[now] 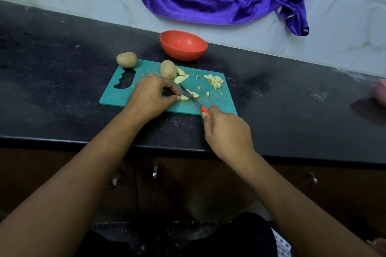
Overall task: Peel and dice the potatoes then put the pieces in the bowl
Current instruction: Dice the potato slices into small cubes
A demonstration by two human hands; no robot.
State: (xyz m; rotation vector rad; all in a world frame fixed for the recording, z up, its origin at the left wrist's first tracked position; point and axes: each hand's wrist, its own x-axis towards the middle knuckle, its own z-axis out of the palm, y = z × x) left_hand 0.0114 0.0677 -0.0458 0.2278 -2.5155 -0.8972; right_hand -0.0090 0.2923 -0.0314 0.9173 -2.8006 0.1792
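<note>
Dicing under way: left hand (150, 95) pinches a potato wedge (184, 98) on the cutting board (117, 98); right hand (226, 131) grips the knife (191, 96). Next move likely needs another cut, fingertips kept clear.

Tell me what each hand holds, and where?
Right hand grips the knife by its orange handle; left hand pinches a potato slice at its end.

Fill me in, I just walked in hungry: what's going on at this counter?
A person is dicing potato on a teal cutting board. The left hand pins a slice while the right hand grips an orange-handled knife, blade across it. Diced pieces lie at the board's right end, larger wedges beside a whole potato; a second potato sits at the far left corner. No pieces show in the red bowl behind.
</note>
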